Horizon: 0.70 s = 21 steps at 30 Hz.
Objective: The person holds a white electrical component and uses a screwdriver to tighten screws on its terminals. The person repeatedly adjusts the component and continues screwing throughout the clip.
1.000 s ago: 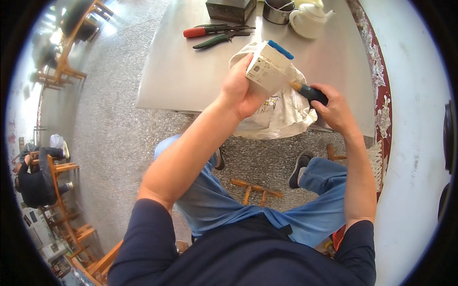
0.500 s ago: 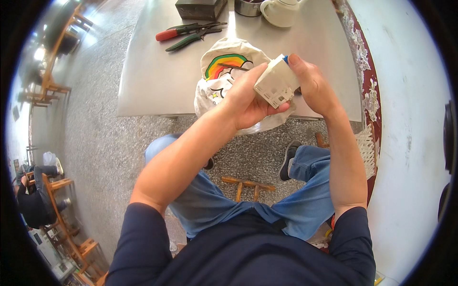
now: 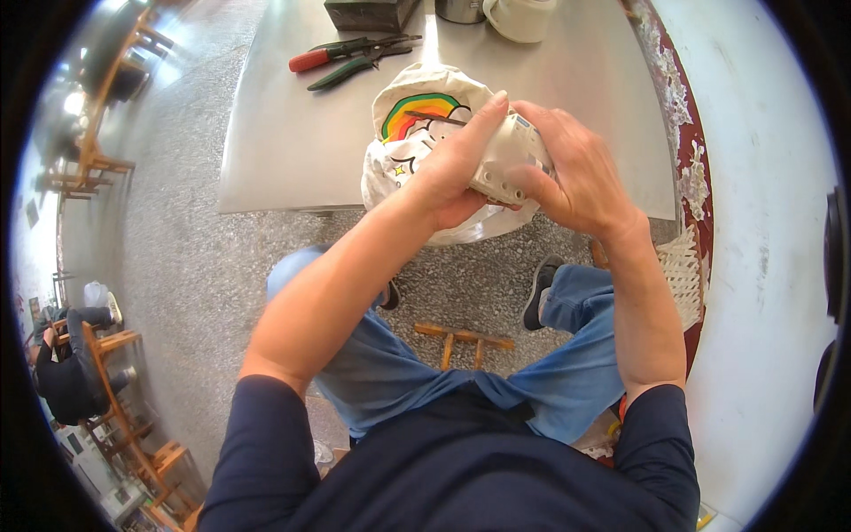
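Clasping a white device (image 3: 509,152), left hand (image 3: 454,173) opposite curled right hand (image 3: 574,173)

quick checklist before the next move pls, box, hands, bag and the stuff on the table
1. Plastic box supported: ok, left hand and right hand are both on it.
2. Right palm free of tools: cannot tell, it is hidden.
3. Thin dark rod clear of the left hand: cannot tell, they overlap in view.
4. Cloth bag wholly on the table: not ok, it hangs over the near edge.
5. Green tool handle clear of the bag: ok, apart.
6. Teapot clear of hands: ok, farther back.
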### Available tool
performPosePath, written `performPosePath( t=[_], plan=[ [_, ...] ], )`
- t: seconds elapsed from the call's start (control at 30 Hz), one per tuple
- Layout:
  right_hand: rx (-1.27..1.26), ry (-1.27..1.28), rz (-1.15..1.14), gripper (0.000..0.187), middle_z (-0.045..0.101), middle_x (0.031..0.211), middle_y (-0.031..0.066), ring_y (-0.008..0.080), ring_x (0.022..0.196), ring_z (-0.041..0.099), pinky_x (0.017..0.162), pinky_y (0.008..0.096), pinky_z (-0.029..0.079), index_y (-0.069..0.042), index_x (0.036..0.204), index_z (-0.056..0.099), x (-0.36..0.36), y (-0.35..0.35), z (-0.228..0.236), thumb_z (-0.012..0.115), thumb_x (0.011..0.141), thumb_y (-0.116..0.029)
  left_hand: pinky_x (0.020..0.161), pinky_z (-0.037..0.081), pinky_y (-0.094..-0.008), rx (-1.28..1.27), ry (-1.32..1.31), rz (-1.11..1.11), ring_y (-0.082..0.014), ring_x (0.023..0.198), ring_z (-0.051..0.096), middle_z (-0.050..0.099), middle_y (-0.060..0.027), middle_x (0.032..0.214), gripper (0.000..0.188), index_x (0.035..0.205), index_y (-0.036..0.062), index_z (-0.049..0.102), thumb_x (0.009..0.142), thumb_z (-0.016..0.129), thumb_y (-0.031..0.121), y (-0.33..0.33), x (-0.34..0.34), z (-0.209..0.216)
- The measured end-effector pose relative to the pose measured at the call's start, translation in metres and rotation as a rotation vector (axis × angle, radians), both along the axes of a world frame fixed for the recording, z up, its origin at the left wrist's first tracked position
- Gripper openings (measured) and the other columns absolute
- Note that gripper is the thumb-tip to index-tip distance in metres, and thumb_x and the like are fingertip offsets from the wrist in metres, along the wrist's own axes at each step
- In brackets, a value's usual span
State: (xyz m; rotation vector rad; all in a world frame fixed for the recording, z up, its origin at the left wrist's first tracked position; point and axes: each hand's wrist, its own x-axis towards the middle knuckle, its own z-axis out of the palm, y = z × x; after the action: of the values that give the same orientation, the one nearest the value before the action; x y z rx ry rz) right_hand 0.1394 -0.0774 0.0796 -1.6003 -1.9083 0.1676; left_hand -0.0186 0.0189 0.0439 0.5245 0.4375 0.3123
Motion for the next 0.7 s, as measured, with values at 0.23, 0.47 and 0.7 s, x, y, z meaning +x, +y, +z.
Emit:
performPosePath(
  t=[0.23, 0.47, 0.7],
  plan=[
    [0.154, -0.03, 0.032, 0.069, 0.066, 0.117, 0.0292, 0.0457, 0.109, 0.064, 0.095, 0.0488, 0.052, 0.01, 0.125, 0.058, -0.008, -0.003, -0.003, 0.07, 0.093, -0.049, 0.084, 0.063, -0.0385, 0.054, -0.008, -0.012, -0.0244, 0.103, 0.073, 0.07, -0.0109, 0.116, 0.045, 0.13, 0.0067, 0.057, 0.108, 0.051, 0.045, -0.001, -0.003, -0.002],
    [0.133, 0.023, 0.048, 0.059, 0.066, 0.118, 0.0293, 0.0463, 0.109, 0.063, 0.094, 0.0491, 0.052, 0.009, 0.124, 0.058, -0.009, -0.004, -0.004, 0.066, 0.098, -0.043, 0.078, 0.064, -0.0361, 0.05, -0.027, 0.007, -0.0221, 0.097, 0.073, 0.071, -0.0107, 0.111, 0.043, 0.129, 0.0069, 0.058, 0.108, 0.05, 0.044, 0.0, -0.005, -0.005],
    [0.027, 0.256, 0.036, 0.051, 0.067, 0.121, 0.026, 0.041, 0.112, 0.064, 0.098, 0.0438, 0.05, 0.006, 0.13, 0.06, -0.011, -0.004, 0.001, 0.056, 0.106, -0.039, 0.077, 0.064, -0.0349, 0.015, -0.009, 0.007, -0.0196, 0.093, 0.074, 0.071, -0.0078, 0.107, 0.042, 0.128, 0.0083, 0.058, 0.108, 0.051, 0.045, 0.0, -0.008, 0.0]
  ],
)
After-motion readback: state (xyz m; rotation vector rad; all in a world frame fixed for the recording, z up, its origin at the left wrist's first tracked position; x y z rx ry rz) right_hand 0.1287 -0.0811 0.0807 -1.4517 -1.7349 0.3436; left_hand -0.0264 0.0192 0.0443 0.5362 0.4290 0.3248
